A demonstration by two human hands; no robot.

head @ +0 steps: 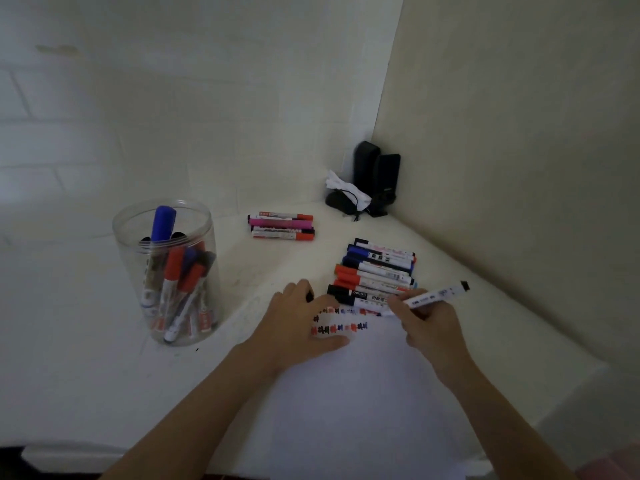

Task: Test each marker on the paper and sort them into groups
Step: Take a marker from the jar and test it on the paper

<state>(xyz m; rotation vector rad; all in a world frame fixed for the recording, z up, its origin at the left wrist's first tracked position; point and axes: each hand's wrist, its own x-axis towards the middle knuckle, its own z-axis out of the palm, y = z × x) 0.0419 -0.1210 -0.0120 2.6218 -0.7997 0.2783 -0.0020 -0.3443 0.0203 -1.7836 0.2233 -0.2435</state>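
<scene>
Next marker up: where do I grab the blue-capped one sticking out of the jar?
Pinch the blue cap of the tall marker from straight above. It stands nearly upright, clear above the clear jar rim, while its barrel is crowded by other markers inside. The left hand, flat on the paper, is nearest.

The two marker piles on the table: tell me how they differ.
The far pile is small, a few markers, red and pink ones among them, lying apart from the paper. The near pile is larger, with blue, red and black caps, and lies right by the paper's top edge beside the right hand. In both, markers lie flat, side by side.
</scene>
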